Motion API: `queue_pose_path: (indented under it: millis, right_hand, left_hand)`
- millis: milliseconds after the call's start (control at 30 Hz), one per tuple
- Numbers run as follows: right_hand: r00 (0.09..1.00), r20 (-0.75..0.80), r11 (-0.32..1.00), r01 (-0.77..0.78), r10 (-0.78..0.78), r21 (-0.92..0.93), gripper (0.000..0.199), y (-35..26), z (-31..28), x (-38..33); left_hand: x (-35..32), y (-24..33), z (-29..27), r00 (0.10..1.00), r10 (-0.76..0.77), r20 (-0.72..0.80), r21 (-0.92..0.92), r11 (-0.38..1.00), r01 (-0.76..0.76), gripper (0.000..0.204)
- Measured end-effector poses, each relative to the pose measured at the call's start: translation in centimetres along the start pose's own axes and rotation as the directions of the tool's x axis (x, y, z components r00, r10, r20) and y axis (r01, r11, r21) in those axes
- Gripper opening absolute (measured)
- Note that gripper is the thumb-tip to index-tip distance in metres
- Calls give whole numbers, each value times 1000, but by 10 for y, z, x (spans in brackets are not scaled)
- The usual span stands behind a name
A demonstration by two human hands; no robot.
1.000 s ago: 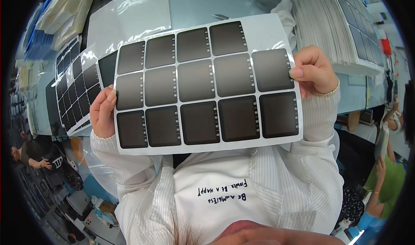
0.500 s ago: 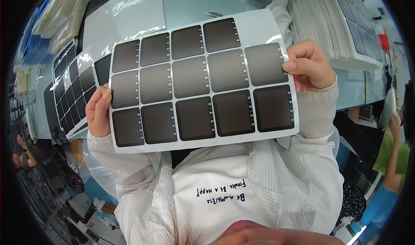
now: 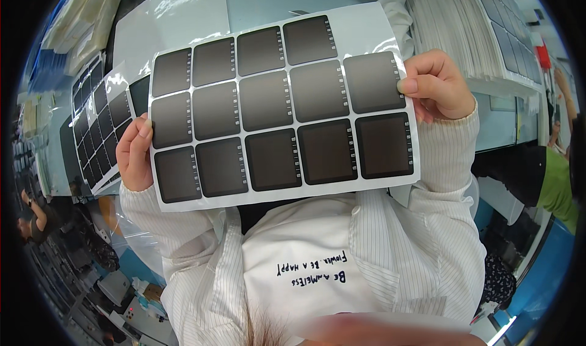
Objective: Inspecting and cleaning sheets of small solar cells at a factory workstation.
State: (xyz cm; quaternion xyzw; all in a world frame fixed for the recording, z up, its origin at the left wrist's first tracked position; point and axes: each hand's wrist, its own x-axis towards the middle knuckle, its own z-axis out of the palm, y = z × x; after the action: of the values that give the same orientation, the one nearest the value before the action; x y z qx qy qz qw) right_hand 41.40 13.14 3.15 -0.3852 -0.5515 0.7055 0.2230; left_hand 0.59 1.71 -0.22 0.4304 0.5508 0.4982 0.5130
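Our left hand (image 3: pixel 135 153) and right hand (image 3: pixel 436 84) pinch opposite edges of a white sheet of dark squares (image 3: pixel 281 111), held up over our chest. It hides most of the table (image 3: pixel 256 1). A similar sheet (image 3: pixel 101 123) lies left, partly covered.

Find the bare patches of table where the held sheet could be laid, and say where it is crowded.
Bare table shows above the sheet of dark squares, between the left sheet pile and right stacks. Both sides are crowded; left hand and right hand grip the sheet's edges.
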Motion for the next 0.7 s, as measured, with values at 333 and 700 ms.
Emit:
queue_pose_path:
  millis: [333, 700]
  right_hand:
    - [1000, 6, 999, -1, 1, 36, 22, -1, -1, -1]
    - [999, -9, 983, 34, -33, 181, 19, 3, -7, -2]
  left_hand:
    - [0, 0, 9, 995, -58, -84, -63, 997, 53, 16]
    - [1, -1, 13, 1000, 6, -8, 27, 1000, -5, 21]
